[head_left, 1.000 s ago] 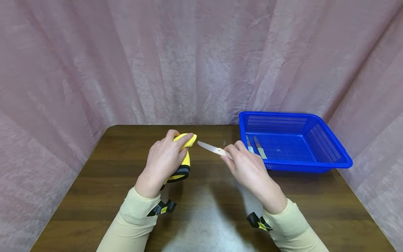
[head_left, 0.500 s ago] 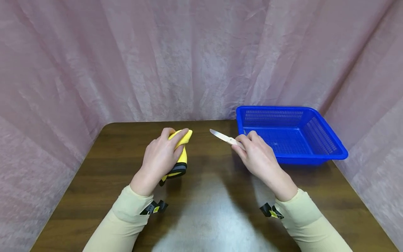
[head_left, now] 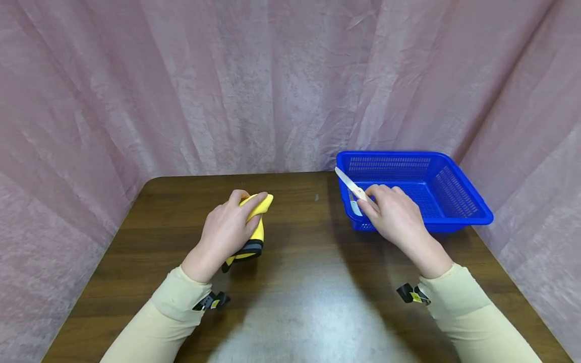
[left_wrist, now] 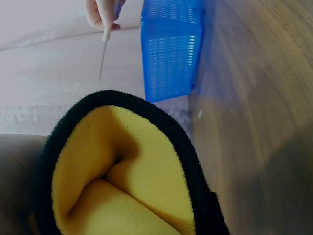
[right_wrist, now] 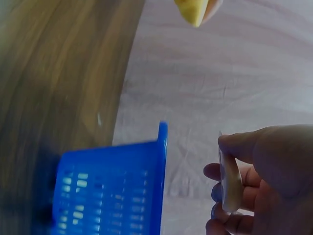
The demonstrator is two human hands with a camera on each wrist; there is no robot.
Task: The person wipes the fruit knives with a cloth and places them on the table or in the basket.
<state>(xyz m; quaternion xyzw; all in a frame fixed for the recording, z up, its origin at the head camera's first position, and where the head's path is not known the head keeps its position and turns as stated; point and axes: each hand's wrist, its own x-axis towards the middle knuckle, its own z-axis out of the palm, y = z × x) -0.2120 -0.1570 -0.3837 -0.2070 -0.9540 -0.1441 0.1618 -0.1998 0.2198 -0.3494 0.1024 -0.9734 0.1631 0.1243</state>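
Observation:
My left hand grips a folded yellow cloth with a black and grey edge, held over the table's left middle. In the left wrist view the cloth hangs in a loop, yellow inside and black along its border. A small knife with a cream handle is pinched in my right hand. Its blade points up and left across the left end of the blue basket. The right wrist view shows the knife's handle between thumb and fingers, above the basket's rim.
Inside the basket's left end lies another pale-handled knife, partly hidden by the held knife and my right hand. The brown wooden table carries the basket at its back right. A pink curtain hangs behind and beside the table.
My right hand has carried the knife rightwards, away from the cloth, until it is over the basket's left end. The left hand keeps the cloth in its grip, moving little.

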